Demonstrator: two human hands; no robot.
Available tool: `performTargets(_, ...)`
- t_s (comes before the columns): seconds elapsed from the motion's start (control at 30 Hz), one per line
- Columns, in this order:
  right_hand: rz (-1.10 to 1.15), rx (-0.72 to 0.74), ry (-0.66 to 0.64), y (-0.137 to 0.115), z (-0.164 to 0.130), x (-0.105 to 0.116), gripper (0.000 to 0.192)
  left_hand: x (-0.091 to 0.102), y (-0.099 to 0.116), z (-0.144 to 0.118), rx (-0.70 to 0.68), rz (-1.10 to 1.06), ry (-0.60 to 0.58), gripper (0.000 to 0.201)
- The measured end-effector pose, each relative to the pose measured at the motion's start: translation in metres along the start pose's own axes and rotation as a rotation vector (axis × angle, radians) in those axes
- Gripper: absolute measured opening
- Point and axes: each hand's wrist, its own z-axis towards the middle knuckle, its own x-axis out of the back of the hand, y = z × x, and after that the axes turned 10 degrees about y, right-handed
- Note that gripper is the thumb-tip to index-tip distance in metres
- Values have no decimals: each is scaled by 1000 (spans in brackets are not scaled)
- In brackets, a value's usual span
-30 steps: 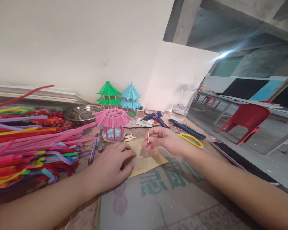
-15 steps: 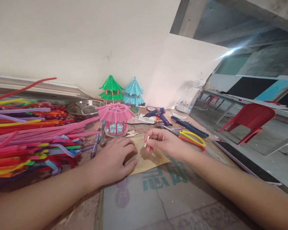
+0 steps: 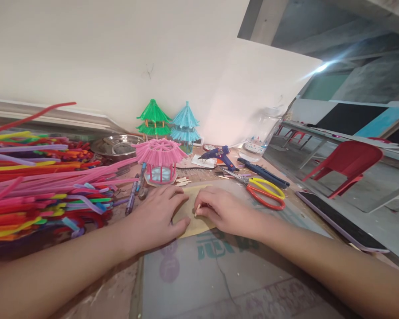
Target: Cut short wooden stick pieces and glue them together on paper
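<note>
My right hand [image 3: 219, 210] pinches a short pale wooden stick [image 3: 197, 210] between thumb and fingers, low over a tan sheet [image 3: 189, 227] that looks like sandpaper. My left hand [image 3: 159, 217] lies with fingers spread on the sheet's left part, holding nothing that I can see. Just behind the hands, a small pile of similar sticks [image 3: 183, 181] lies beside a pink pipe-cleaner pavilion [image 3: 160, 161]. A green pavilion [image 3: 153, 117] and a blue pavilion [image 3: 186, 122] stand behind it against the wall.
Bundles of coloured pipe cleaners [image 3: 46, 186] fill the left side, near a metal dish [image 3: 115, 146]. To the right are a glue gun [image 3: 222, 156], scissors [image 3: 266, 195], a dark blue tool [image 3: 262, 173], a plastic jar [image 3: 261, 135] and a phone [image 3: 339, 219]. Pens [image 3: 132, 197] lie left.
My right hand has moved slightly left and down with the stick, now tilted closer to the sheet. My left hand remains almost where it was. The view has shifted a little.
</note>
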Motion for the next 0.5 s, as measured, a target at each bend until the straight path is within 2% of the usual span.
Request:
performTargets(0.1, -135, 146, 21, -4, -3, 0, 13, 0, 0, 1, -10, 0, 2, 41)
performTargets(0.2, -135, 242, 33, -9, -6, -3, 17, 1, 0, 1, -19, 14, -4, 39)
performTargets(0.3, -96, 259, 13, -7, -7, -5, 18, 1, 1, 1, -17, 14, -9, 40)
performTargets(0.43, -259, 223, 64, 6, -4, -3, 17, 1, 1, 1, 0, 23, -33, 42)
performTargets(0.5, -221, 200, 55, 8, -3, -3, 18, 0, 1, 1, 8, 22, -38, 42)
